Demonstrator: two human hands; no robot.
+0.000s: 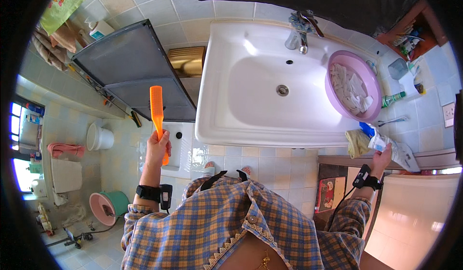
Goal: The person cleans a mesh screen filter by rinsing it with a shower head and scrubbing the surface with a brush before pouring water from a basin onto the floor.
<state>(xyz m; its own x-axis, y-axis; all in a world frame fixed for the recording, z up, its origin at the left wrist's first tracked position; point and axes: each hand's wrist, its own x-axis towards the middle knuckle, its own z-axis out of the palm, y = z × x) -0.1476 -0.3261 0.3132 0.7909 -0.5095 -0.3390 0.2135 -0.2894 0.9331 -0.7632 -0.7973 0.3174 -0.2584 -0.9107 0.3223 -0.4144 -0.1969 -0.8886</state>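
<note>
My left hand [158, 147] is closed around the handle of an orange plastic brush [156, 105], its wide head pointing away from me. At the right front corner of the white washbasin [275, 140], my right hand [382, 158] grips the edge of a white and blue plastic packet [379, 142]. A yellowish folded cloth [358, 144] lies beside the packet. The pink plastic basin [376, 89] stands tilted on the washbasin's right side, with pale wet-looking cloth [349, 89] inside. Behind the washbasin is a chrome tap [303, 47].
A dark framed panel [126, 64] leans left of the washbasin. A green bottle [393, 99], a toothbrush [393, 121] and a clear cup [398, 69] are at the right. A white bucket [99, 137] and a green and pink bucket [117, 203] stand at the left.
</note>
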